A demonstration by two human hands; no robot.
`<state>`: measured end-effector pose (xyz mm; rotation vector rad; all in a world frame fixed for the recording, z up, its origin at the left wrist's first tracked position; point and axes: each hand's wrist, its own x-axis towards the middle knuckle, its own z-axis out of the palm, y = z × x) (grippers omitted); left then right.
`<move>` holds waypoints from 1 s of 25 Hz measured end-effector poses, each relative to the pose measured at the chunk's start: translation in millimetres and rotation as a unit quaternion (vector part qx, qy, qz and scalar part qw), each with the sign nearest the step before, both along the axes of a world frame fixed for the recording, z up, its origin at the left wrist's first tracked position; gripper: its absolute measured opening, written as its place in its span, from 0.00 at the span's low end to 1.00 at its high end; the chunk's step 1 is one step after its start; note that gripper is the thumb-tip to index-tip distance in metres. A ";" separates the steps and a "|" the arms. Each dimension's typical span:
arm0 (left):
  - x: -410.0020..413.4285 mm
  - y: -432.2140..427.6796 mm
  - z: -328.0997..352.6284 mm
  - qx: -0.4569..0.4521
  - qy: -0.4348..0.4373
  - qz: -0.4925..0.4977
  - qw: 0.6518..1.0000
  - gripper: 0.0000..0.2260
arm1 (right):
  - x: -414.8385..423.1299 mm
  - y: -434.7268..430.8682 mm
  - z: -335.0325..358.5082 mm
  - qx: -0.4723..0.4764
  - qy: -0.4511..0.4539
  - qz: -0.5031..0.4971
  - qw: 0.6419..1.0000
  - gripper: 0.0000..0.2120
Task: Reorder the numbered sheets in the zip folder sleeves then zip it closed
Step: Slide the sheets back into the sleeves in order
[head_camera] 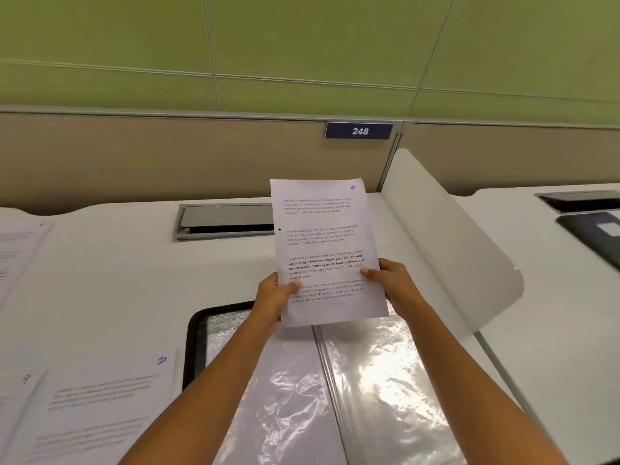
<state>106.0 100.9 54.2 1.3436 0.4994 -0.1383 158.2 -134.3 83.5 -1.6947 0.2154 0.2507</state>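
Head view: the left hand (271,297) and right hand (392,283) hold sheet 4 (325,243) upright by its lower side edges, fingers (294,284) clamped on it, above the open zip folder (196,333). Glare hides what is in the clear sleeves (385,380). Sheet 10 (110,397) and sheet 9 (20,397) lie on the tabletop (117,263), left of the folder.

Reaching forward with both bare arms, nearly parallel. Pinching the sheet (325,236) at its lower left edge with the left hand (273,297), thumb on the printed face; gripping the lower right edge with the right hand (391,283) likewise.
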 end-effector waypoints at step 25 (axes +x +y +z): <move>51.1 -61.1 -53.1 0.558 -0.069 -0.259 0.786 0.13 | 82.3 -81.2 -7.1 0.056 -0.070 -0.079 0.993 0.12</move>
